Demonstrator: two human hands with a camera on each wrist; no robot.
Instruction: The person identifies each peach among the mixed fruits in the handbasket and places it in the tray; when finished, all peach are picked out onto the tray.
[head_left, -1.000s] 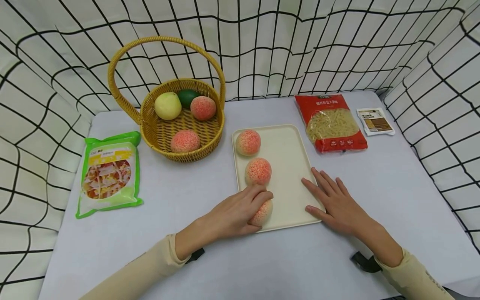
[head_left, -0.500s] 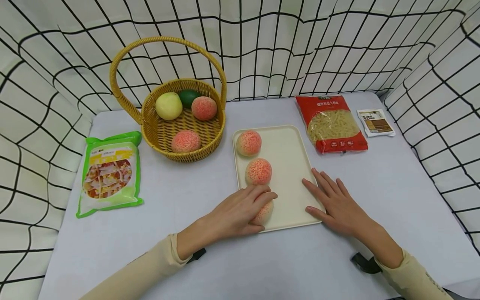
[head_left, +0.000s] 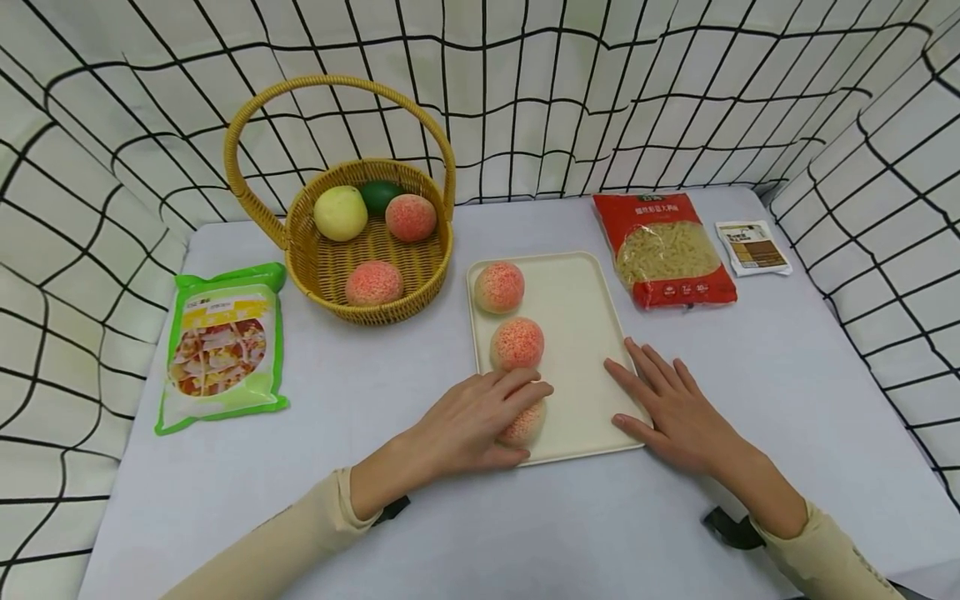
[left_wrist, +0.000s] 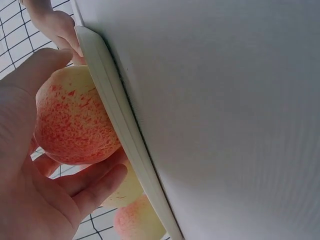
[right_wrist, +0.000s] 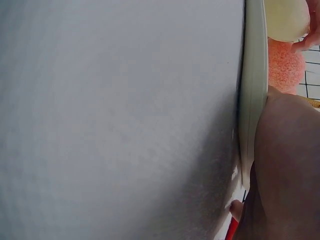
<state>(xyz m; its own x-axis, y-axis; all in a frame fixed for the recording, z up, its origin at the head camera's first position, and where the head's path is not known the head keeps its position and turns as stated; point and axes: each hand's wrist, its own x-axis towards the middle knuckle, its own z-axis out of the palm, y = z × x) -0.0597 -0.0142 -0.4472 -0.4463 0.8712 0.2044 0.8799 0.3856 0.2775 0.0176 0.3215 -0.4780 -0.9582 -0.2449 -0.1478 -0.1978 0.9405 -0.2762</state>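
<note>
On a cream rectangular tray (head_left: 581,358), three pink-and-yellow peaches stand in a row along the left side. My left hand (head_left: 480,421) curls round the nearest peach (head_left: 523,423), thumb on the near side and fingers on the far side; the left wrist view shows this peach (left_wrist: 75,117) sitting on the tray between them. Just beyond the fingers is the middle peach (head_left: 517,343), and the far peach (head_left: 499,287) sits near the tray's back left corner. With fingers spread and straight, my right hand (head_left: 678,412) rests at the tray's right edge, holding nothing.
A wicker basket (head_left: 315,287) with a tall handle holds two peaches, a yellow-green fruit (head_left: 341,213) and a dark green one (head_left: 379,197). Left lies a green food bag (head_left: 221,350); back right, a red pasta bag (head_left: 667,250) and a small packet (head_left: 752,247). Netting surrounds the table.
My left hand's fingertips and thumb have reached slightly farther right round the near peach. My right hand keeps its place at the tray's edge.
</note>
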